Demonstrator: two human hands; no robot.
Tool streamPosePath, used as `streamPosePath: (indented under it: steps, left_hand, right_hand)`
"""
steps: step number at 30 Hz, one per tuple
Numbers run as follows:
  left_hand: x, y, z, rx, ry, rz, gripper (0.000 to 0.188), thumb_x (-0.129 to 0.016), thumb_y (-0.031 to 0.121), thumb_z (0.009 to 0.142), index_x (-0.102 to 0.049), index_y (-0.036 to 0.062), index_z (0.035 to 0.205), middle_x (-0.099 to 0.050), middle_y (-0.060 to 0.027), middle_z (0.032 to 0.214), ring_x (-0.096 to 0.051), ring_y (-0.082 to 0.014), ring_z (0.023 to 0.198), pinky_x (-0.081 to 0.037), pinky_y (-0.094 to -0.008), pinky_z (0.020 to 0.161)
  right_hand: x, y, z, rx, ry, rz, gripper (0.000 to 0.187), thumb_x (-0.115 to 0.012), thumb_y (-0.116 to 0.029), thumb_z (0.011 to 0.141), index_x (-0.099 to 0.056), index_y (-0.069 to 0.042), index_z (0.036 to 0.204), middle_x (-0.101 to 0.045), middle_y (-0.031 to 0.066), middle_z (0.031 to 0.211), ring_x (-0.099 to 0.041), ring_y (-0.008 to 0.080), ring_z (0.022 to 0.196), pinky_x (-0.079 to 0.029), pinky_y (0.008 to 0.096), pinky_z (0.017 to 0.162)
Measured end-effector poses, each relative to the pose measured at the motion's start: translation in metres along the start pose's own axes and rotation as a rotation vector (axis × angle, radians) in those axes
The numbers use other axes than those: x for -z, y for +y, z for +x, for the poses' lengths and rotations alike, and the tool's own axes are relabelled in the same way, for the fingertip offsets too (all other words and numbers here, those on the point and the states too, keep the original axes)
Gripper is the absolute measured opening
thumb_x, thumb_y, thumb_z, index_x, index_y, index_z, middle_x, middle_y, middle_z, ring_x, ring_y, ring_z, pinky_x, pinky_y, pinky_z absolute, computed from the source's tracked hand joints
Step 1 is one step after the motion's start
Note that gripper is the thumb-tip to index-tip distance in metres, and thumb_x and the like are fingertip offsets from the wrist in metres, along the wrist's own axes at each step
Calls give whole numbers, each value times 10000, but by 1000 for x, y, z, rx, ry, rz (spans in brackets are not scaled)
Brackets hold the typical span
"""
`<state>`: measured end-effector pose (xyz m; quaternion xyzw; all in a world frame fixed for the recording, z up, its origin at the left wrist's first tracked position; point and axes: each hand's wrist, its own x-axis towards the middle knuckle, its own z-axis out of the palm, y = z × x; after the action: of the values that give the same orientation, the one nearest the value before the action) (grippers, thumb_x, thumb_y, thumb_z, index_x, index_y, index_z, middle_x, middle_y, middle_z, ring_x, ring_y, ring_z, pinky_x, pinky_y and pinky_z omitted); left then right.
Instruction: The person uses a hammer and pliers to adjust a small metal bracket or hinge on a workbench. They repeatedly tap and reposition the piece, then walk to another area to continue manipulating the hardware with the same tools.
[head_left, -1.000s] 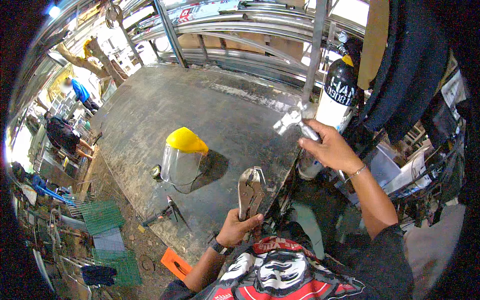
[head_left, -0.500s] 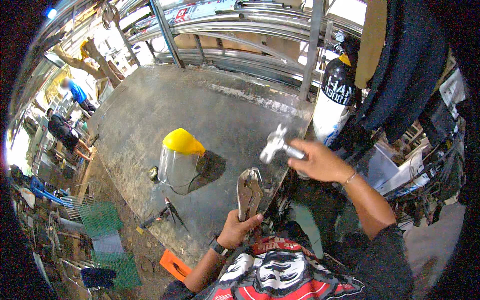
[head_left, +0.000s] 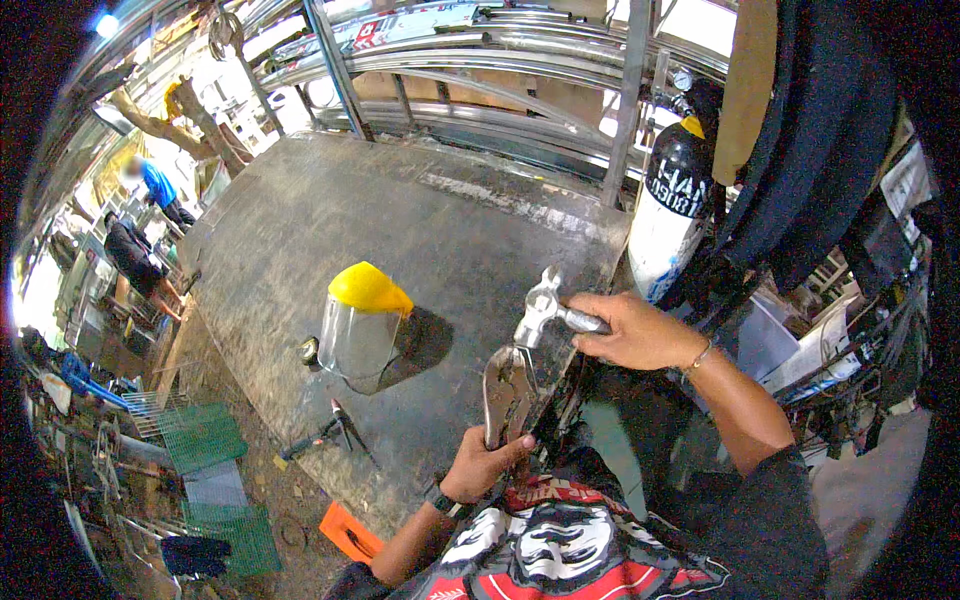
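My left hand (head_left: 482,464) is closed round the handles of metal locking pliers (head_left: 508,390), whose jaws point away from me over the near edge of the metal table (head_left: 270,220). My right hand (head_left: 640,332) grips a hammer (head_left: 541,305) by its short visible handle. The hammer's head is right at the pliers' jaws and seems to touch them. Whatever the jaws clamp is too small to make out. Left of the pliers, a face shield (head_left: 368,290) with a yellow top and clear visor stands on the table.
A tape measure (head_left: 309,351) and a dark tool with a red tip (head_left: 345,428) lie left on the table. A black and white gas cylinder (head_left: 668,205) stands at the right. Metal tubes (head_left: 470,60) line the back. Two people (head_left: 135,255) are at the far left.
The hammer has come down from above and to the right onto the pliers' jaws. The pliers have shifted slightly right in my left hand.
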<state>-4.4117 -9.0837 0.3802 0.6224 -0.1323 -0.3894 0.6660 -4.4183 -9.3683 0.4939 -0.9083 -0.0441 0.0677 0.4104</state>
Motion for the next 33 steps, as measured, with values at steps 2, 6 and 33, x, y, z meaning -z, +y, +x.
streamPosePath:
  steps: [2,6,33]
  left_hand:
    - [-3,-2,-3,23,13,19,216,-710,206,939,-634,17,868,-613,-1,721,-564,-90,629,-471,-286,556]
    - [-3,5,2,-22,1,-20,205,-705,199,942,-629,14,898,-614,-2,745,-560,-92,629,-471,-287,560]
    - [-5,16,11,-59,59,-83,218,-711,216,936,-613,27,887,-608,-12,733,-569,-104,581,-483,-295,516]
  right_hand:
    - [0,6,5,-6,40,-18,422,-668,-209,884,-598,-7,1247,-695,187,1094,-670,245,1009,-505,372,897]
    - [11,12,10,18,304,82,481,-674,-211,904,-569,31,1307,-691,148,1143,-632,187,1062,-484,328,943]
    - [5,7,12,146,405,-103,425,-665,-206,887,-586,-23,1262,-672,132,965,-632,191,800,-526,347,743]
